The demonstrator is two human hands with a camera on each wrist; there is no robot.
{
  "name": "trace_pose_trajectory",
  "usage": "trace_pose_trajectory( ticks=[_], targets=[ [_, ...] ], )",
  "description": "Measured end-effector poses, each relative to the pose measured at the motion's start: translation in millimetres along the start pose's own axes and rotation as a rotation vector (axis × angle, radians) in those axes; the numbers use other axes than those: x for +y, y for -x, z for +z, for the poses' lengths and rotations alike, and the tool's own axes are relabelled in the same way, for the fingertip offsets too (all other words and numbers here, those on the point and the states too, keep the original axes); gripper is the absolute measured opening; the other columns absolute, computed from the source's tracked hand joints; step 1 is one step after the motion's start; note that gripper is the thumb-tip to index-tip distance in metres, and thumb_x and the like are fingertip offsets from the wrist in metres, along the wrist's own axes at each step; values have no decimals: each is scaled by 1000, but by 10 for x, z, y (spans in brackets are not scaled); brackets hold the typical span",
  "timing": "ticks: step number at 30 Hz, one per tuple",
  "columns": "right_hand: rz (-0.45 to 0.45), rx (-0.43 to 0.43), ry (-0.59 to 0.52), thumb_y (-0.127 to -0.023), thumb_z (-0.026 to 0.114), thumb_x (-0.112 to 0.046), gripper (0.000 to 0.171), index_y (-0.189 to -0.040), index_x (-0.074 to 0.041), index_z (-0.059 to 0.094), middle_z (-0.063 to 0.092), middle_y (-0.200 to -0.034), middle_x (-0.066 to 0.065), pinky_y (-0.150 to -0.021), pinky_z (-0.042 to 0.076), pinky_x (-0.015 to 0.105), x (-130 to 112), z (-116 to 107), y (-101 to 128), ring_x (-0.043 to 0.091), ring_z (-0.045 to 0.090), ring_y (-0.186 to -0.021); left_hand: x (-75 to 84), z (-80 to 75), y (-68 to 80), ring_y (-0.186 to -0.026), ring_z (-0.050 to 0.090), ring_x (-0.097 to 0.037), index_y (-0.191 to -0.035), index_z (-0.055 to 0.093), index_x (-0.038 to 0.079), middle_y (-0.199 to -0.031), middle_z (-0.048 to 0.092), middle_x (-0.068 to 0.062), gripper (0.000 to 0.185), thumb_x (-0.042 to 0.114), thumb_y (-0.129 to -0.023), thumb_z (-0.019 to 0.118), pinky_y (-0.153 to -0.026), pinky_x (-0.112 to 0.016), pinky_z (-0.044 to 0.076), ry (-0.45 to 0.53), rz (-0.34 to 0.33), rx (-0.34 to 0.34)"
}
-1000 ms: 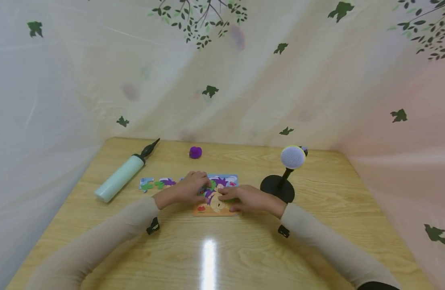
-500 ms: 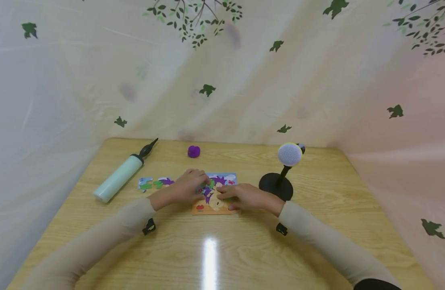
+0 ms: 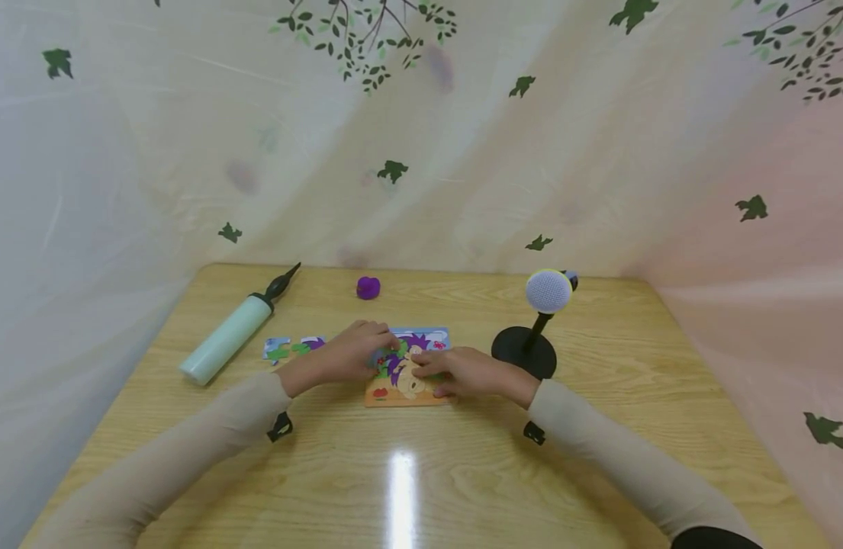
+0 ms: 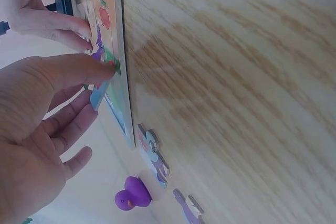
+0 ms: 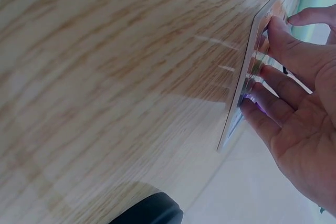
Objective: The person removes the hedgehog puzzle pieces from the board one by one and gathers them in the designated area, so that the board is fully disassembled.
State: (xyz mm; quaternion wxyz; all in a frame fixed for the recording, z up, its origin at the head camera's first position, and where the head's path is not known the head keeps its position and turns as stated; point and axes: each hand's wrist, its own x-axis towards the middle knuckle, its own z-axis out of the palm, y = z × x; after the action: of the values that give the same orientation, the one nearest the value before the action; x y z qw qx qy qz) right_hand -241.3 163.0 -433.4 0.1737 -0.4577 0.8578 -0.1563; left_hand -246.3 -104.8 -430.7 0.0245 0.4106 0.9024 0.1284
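Note:
A colourful jigsaw puzzle [image 3: 414, 393] in a flat tray lies mid-table, showing a purple-haired cartoon figure. My left hand [image 3: 349, 352] is over its left side. In the left wrist view, its thumb and fingers pinch a blue-edged puzzle piece [image 4: 98, 97], tilted up from the tray [image 4: 122, 51]. From the right, my right hand [image 3: 465, 371] rests its fingertips on the puzzle; the right wrist view shows the thumb [image 5: 278, 30] and fingers [image 5: 257, 116] spread over it. Loose puzzle pieces [image 3: 277, 349] lie left of the tray, partly hidden by my left hand.
A pale green hand pump [image 3: 229, 339] with a black nozzle lies at the left. Behind the puzzle sits a purple rubber duck [image 3: 368, 287]. A microphone-shaped object [image 3: 548, 291] stands on a round black base to the right. A printed curtain [image 3: 462, 191] borders the table's back.
My left hand has shifted slightly left, covering more of the loose pieces. My right hand stays in place on the puzzle. The head view has moved a little.

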Motion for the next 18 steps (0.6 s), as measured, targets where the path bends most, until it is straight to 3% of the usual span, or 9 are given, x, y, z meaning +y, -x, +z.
trace_pose_trajectory(
  ticks=[8,18],
  targets=[
    [-21,5,0,-98,68,-15,48,-144,-8,57,45,-158,12,-107,51,43,-12,-9,7,31,47,-144,-24,-12,-16,-108,64,-27,-122,70,10,-112,69,-7,46,12,-78,84,-108,-52,46,-32,6,-27],
    [-8,-1,13,-98,68,-16,48,-144,-9,57,45,-158,10,-107,51,42,-2,11,-2,29,46,-145,0,-44,-41,-106,62,-26,-124,71,12,-111,67,-8,46,21,-81,84,-108,-53,45,-16,-43,-88]
  ],
)
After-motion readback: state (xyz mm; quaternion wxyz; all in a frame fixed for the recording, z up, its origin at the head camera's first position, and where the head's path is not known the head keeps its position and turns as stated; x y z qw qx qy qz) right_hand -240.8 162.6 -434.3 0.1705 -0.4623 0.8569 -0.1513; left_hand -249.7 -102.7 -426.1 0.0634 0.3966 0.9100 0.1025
